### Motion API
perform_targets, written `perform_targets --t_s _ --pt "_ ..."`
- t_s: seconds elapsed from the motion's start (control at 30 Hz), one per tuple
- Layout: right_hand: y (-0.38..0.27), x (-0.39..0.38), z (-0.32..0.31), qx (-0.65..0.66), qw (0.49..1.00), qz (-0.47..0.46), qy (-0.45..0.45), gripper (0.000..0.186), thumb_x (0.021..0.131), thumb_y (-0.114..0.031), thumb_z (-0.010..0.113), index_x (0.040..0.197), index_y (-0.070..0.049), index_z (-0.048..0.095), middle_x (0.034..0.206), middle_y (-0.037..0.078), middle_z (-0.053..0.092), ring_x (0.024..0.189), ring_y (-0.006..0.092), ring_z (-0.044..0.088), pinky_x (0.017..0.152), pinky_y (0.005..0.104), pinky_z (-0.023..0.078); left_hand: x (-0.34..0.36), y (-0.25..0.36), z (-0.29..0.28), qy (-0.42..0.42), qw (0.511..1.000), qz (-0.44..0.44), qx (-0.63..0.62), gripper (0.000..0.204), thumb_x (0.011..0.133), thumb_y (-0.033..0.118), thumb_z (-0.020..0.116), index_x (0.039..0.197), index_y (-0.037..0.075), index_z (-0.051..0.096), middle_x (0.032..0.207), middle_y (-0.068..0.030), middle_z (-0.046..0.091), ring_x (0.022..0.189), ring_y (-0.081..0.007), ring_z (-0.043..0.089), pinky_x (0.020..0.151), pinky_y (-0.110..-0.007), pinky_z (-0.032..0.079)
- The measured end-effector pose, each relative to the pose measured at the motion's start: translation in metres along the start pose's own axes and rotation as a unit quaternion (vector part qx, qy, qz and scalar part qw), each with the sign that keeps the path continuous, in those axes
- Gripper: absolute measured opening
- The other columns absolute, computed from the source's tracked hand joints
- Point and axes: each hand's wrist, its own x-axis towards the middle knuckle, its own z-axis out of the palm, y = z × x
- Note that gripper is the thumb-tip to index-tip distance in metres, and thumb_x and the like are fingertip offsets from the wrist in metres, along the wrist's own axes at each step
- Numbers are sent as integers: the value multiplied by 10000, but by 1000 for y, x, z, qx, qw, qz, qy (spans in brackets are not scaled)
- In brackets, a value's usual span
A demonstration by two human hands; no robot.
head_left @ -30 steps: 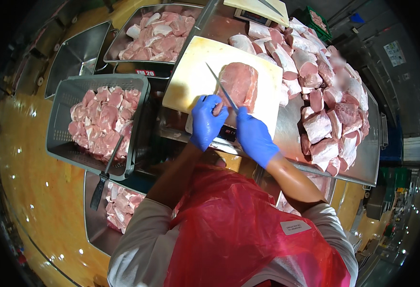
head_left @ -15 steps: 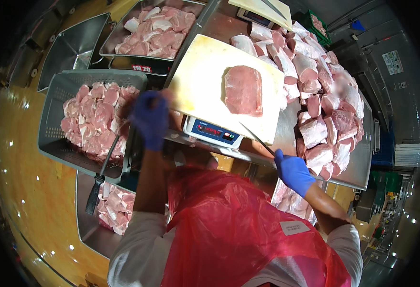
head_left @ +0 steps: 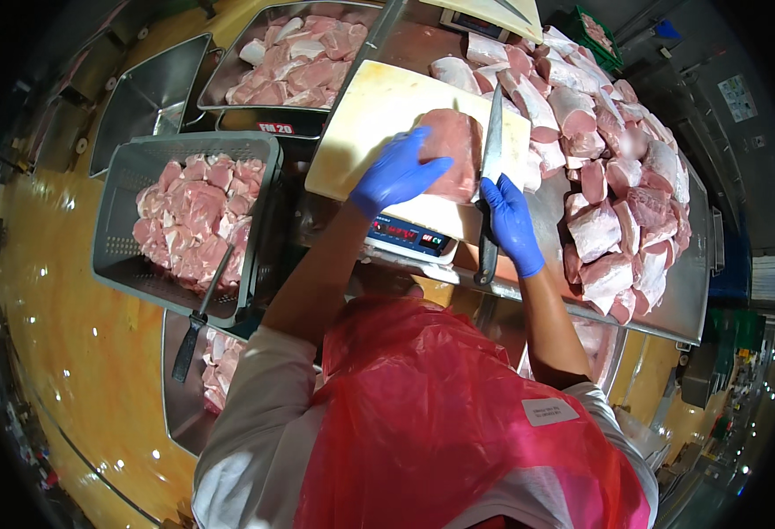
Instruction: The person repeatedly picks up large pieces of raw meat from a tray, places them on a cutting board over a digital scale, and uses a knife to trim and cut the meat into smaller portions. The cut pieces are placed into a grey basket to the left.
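My left hand, in a blue glove, lies with fingers apart on the left side of a pink boneless loin piece. That piece sits on a yellowish-white cutting board over a digital scale. My right hand, also gloved, grips a long knife near the top of its black handle, the blade pointing away from me along the right side of the meat.
A large pile of loins covers the steel table at right. At left are a grey crate of cut meat with another knife across its rim, a metal tray of pieces, another bin, and more meat below.
My left hand has moved from beside the grey crate onto the loin. My right hand has brought the knife up from the board's front edge to stand lengthwise at the meat's right.
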Motion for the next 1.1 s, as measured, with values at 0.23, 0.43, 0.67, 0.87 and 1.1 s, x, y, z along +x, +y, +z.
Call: perform_targets --t_s 0.23,0.43,0.67,0.87,1.1 --pt "-40 -48 26 56 994 44 -77 281 1080 -253 512 1072 19 581 839 56 672 697 111 634 606 310 504 41 -31 -44 43 988 150 -13 310 846 134 751 1143 60 704 1062 -136 706 932 -242 704 823 -338 565" --pt "-19 -66 5 -234 971 -53 -11 174 1045 -135 524 1160 -9 496 731 195 638 594 332 650 554 420 495 -44 22 -42 144 989 41 -18 147 797 75 773 930 67 712 870 -98 687 746 -253 694 672 -348 548" --pt "-66 -24 67 -294 935 -163 -112 831 926 -4 500 1632 -143 86 871 289 657 765 455 657 702 541 504 -61 18 -5 274 960 18 46 45 734 72 746 722 66 704 773 -87 698 711 -287 677 653 -386 544" --pt "-71 -5 81 -346 909 -184 -138 855 891 7 516 1631 -198 141 966 297 674 826 468 668 724 541 521 -64 8 -7 265 963 24 40 64 735 79 757 726 52 700 748 -108 685 717 -288 677 663 -388 547" --pt "-56 -92 17 -540 806 -58 -234 863 895 37 476 1635 -262 147 848 247 664 738 424 676 682 525 552 -75 -16 -9 311 949 -57 -3 74 742 42 763 778 52 699 761 -109 684 731 -278 683 677 -368 553"
